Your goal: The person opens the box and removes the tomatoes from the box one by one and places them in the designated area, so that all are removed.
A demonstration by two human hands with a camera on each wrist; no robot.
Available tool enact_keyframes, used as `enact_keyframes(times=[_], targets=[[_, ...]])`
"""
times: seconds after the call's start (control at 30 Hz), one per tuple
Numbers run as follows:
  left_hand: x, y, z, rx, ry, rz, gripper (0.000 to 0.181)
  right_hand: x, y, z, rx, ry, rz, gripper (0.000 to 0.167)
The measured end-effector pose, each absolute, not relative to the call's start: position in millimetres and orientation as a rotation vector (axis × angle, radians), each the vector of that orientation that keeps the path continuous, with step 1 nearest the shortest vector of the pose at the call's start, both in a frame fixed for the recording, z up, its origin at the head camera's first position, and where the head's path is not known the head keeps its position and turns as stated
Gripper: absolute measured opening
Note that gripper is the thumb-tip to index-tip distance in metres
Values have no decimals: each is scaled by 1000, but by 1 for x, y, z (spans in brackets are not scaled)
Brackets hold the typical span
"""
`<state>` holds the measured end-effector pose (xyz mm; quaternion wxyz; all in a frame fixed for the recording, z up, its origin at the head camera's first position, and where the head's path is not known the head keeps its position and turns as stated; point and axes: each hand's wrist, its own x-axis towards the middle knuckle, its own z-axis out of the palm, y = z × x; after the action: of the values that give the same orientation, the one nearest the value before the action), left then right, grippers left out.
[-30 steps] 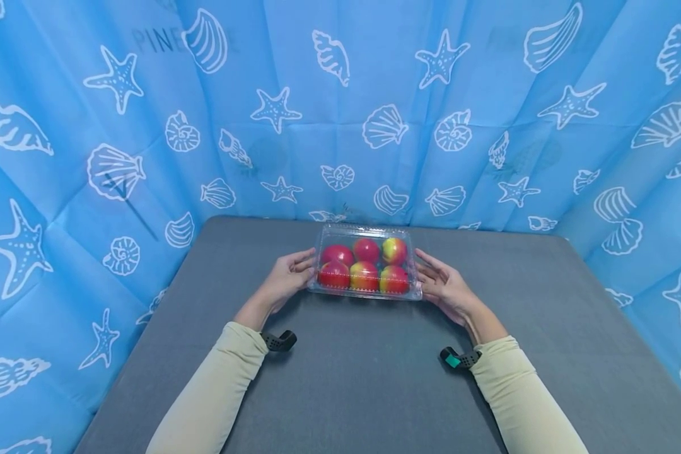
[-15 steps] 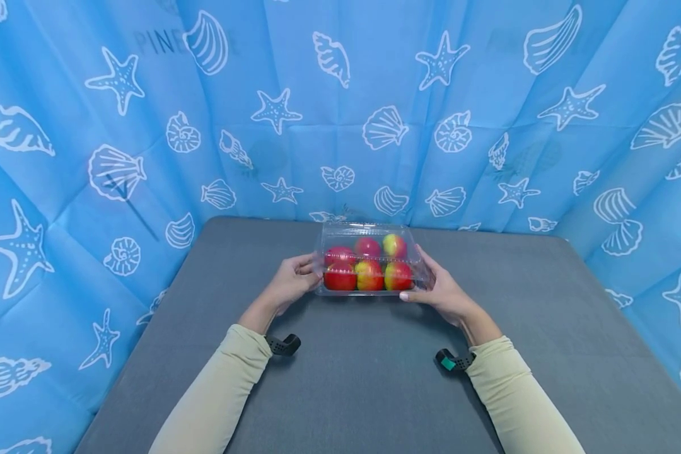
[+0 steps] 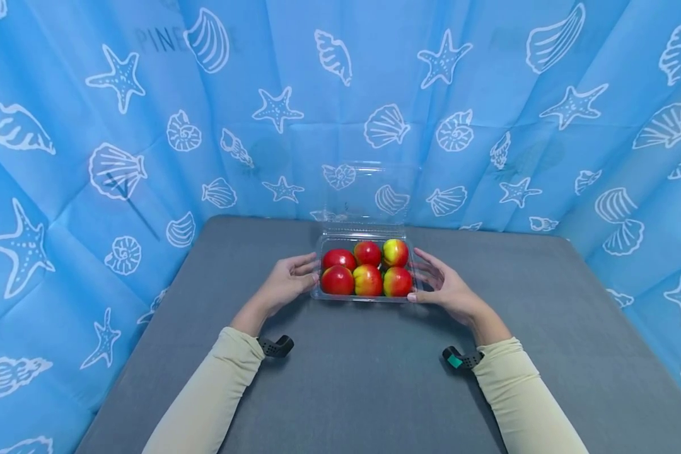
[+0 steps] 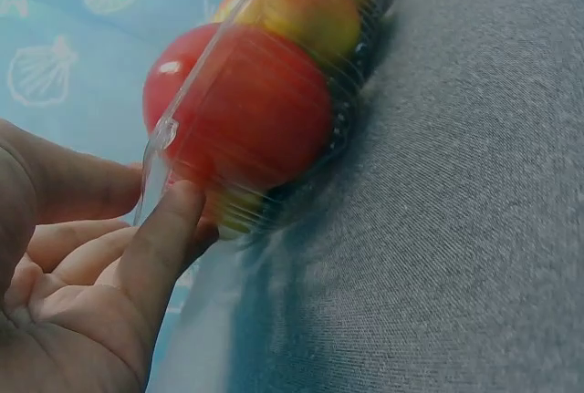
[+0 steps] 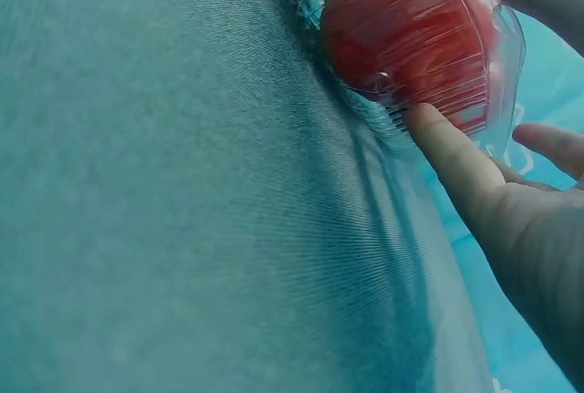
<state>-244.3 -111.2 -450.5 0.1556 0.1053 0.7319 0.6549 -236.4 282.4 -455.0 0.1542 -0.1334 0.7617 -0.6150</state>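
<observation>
A clear plastic clamshell box (image 3: 363, 299) stands near the back of the table. Its see-through lid (image 3: 374, 189) is raised and stands behind the base. Several glossy red-and-yellow apples (image 3: 368, 280) sit in two rows inside. My left hand (image 3: 278, 287) is at the box's left end. In the left wrist view, the thumb and fingers (image 4: 178, 220) pinch the rim and wall beside a red apple (image 4: 265, 106). My right hand (image 3: 451, 290) is at the right end, fingers fairly straight. In the right wrist view its thumb (image 5: 447, 142) touches the ribbed wall.
A grey cloth covers the table (image 3: 363, 378). Behind and along both sides hangs a blue curtain (image 3: 301, 63) printed with white shells and starfish. The raised lid is close to the curtain. Both wrists wear black bands (image 3: 276, 346).
The lid was down over the apples a second ago and began to lift half a second ago. Now it stands raised at the back. Both hands remain at the box's ends.
</observation>
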Motion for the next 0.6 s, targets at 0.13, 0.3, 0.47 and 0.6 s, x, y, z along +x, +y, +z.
enact_keyframes(times=[0.13,0.3,0.47,0.6], targets=[[-242,-113,-450,329,2114,1845,64,-234,283,-452,-376,2205,-1722,99],[-238,-115,-450,374,2161,1800,65,-232,285,-448,-390,2227,-1662,98],[-235,-119,-450,440,2197,1769,66,-231,285,-444,-421,2240,-1614,97],[-234,-122,-450,485,2231,1759,68,-229,284,-441,-428,2279,-1573,98]])
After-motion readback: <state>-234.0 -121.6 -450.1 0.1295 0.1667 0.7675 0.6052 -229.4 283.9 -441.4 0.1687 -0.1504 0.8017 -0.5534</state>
